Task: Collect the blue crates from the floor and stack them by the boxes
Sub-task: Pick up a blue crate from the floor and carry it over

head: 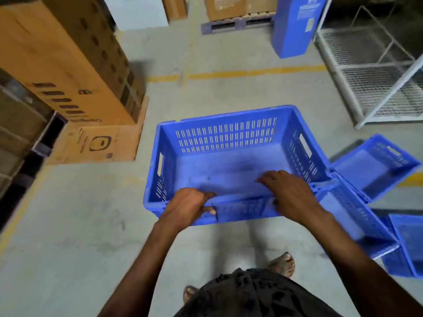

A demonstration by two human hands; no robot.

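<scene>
Both hands grip the near rim of an empty blue crate [231, 161] held above the grey floor [68, 225]: the left hand [190, 205] has its fingers curled over the rim and its thumb pressed on the outer wall, while the right hand [290, 193] lies over the rim with fingers spread inside, its thumb hidden. More crates [375, 170] lie tipped together at the right, partly covered by the right arm and cut off by the edge. Cardboard boxes [68, 65] stand at the left, their print blurred, and a wire rack [375, 72] stands at the far right.
</scene>
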